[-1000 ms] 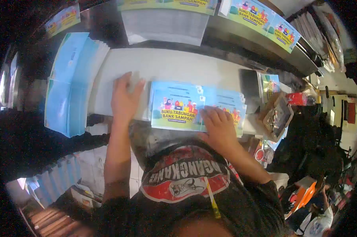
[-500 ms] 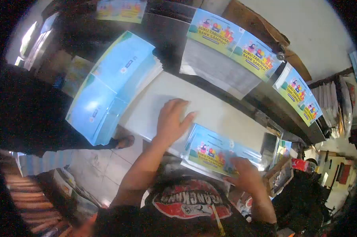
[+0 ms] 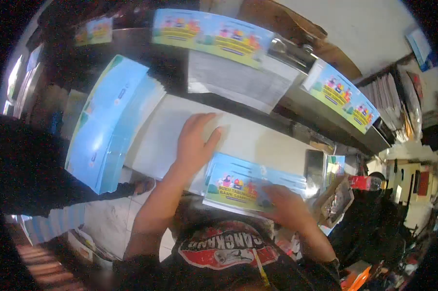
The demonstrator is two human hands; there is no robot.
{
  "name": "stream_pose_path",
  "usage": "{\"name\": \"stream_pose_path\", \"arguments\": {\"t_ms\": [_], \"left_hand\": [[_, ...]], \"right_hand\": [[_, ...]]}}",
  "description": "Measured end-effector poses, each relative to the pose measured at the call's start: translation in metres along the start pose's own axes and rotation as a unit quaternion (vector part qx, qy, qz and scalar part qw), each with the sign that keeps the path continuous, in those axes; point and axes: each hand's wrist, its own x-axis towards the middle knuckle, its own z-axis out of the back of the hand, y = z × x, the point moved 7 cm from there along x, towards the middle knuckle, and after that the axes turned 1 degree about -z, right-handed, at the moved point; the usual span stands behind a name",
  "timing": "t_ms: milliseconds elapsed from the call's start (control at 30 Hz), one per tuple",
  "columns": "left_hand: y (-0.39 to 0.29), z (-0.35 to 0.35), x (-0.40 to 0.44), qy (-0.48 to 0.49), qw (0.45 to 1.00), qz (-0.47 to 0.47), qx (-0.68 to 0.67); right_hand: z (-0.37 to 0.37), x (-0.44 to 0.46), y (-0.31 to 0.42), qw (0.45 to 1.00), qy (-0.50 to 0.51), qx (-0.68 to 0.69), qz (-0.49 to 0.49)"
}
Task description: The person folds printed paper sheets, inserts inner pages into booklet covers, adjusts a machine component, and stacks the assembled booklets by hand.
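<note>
A small stack of blue-and-green booklets lies in front of me at the near edge of a pale board. The top cover reads "Buku Tabungan Bank Sampah". My left hand rests on the board just beyond the stack's left end, thumb apart from the fingers, holding nothing. Over the right part of the top cover, my right hand lies with its fingers stretched out, slightly blurred. Whether it presses on the cover I cannot tell.
A tall fanned pile of blue covers stands at the left. Printed covers lie along the back above grey-white paper, with another printed sheet farther right. A dark box-like item and red-labelled bottle are at right.
The view has swung, so most things appear farther left. My right hand's fingers look straighter on the cover. My left hand stays on the board.
</note>
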Motion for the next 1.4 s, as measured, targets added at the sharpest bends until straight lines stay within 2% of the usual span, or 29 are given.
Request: {"name": "stream_pose_path", "arguments": {"t_ms": [100, 133, 267, 333, 400, 467, 500, 567, 667, 700, 767, 800, 867, 900, 967, 1033, 1067, 1133, 1167, 1200, 1233, 1267, 1333, 1367, 1400], "left_hand": [[-0.051, -0.029, 0.047, 0.022, 0.997, -0.078, 0.003], [-0.064, -0.043, 0.066, 0.033, 0.996, -0.084, -0.017], [-0.113, -0.112, 0.139, 0.053, 0.991, -0.093, -0.079], [-0.121, -0.146, 0.167, 0.048, 0.990, 0.031, -0.127], [-0.141, -0.171, 0.173, 0.037, 0.994, 0.046, -0.093], [-0.161, -0.212, 0.163, 0.214, 0.955, 0.068, -0.197], [-0.165, -0.223, 0.160, 0.224, 0.952, 0.062, -0.202], [-0.169, -0.215, 0.162, 0.079, 0.994, 0.038, -0.073], [-0.169, -0.231, 0.164, 0.126, 0.977, 0.028, -0.167], [-0.166, -0.237, 0.166, 0.140, 0.973, 0.029, -0.182], [-0.160, -0.218, 0.173, 0.049, 0.994, 0.044, -0.089], [-0.163, -0.217, 0.170, 0.061, 0.993, 0.040, -0.097], [-0.181, -0.213, 0.155, 0.215, 0.941, 0.023, -0.260], [-0.184, -0.201, 0.152, 0.220, 0.939, 0.019, -0.264], [-0.168, -0.169, 0.145, 0.122, 0.954, 0.096, -0.257], [-0.154, -0.147, 0.134, 0.120, 0.958, 0.086, -0.245], [-0.142, -0.126, 0.130, 0.115, 0.964, 0.074, -0.229], [-0.120, -0.088, 0.111, 0.120, 0.977, 0.038, -0.172], [-0.106, -0.070, 0.099, 0.106, 0.976, 0.036, -0.186], [-0.087, -0.059, 0.087, 0.094, 0.974, 0.033, -0.203], [-0.065, -0.049, 0.078, 0.071, 0.978, 0.040, -0.192], [-0.040, -0.043, 0.070, 0.063, 0.980, 0.051, -0.183], [0.001, -0.032, 0.053, 0.044, 0.977, 0.099, -0.183], [0.013, -0.032, 0.054, 0.026, 0.974, 0.126, -0.189], [0.024, -0.035, 0.054, 0.025, 0.970, 0.146, -0.193]], "right_hand": [[0.001, -0.004, -0.003, 0.999, -0.001, 0.039, -0.004], [-0.002, -0.004, -0.003, 0.999, 0.012, 0.051, -0.006], [-0.007, -0.012, -0.010, 0.998, -0.049, 0.028, 0.014], [-0.018, -0.012, -0.015, 0.995, -0.080, 0.030, 0.049], [-0.021, -0.012, -0.024, 0.993, -0.098, 0.047, 0.040], [-0.012, -0.011, -0.016, 0.988, -0.108, 0.090, 0.061], [-0.006, -0.012, -0.015, 0.988, -0.094, 0.119, 0.039], [-0.018, -0.010, -0.021, 0.985, -0.125, 0.105, 0.051], [-0.017, -0.009, -0.020, 0.978, -0.152, 0.110, 0.089], [-0.017, -0.011, -0.021, 0.985, -0.119, 0.100, 0.077], [-0.015, -0.009, -0.022, 0.990, -0.088, 0.093, 0.055], [-0.014, -0.009, -0.021, 0.989, -0.091, 0.098, 0.060], [-0.018, -0.010, -0.017, 0.989, -0.092, 0.104, 0.057], [-0.019, -0.009, -0.016, 0.988, -0.112, 0.089, 0.062], [-0.018, -0.009, -0.014, 0.986, -0.129, 0.072, 0.071], [-0.016, -0.008, -0.011, 0.990, -0.110, 0.065, 0.065], [-0.011, -0.008, -0.003, 0.988, -0.103, 0.065, 0.094], [-0.004, -0.005, -0.005, 0.996, -0.052, 0.057, 0.051], [-0.004, -0.003, 0.002, 0.994, -0.044, 0.054, 0.083], [-0.005, -0.003, 0.002, 0.996, -0.046, 0.047, 0.064], [-0.004, -0.003, -0.002, 0.997, -0.051, 0.039, 0.040], [-0.001, 0.000, 0.002, 0.996, -0.047, 0.033, 0.061], [-0.005, 0.004, 0.001, 1.000, 0.025, 0.000, 0.010], [-0.007, 0.007, 0.007, 0.998, 0.033, -0.007, 0.044], [-0.009, 0.005, 0.005, 0.999, 0.036, -0.020, 0.030]]}}
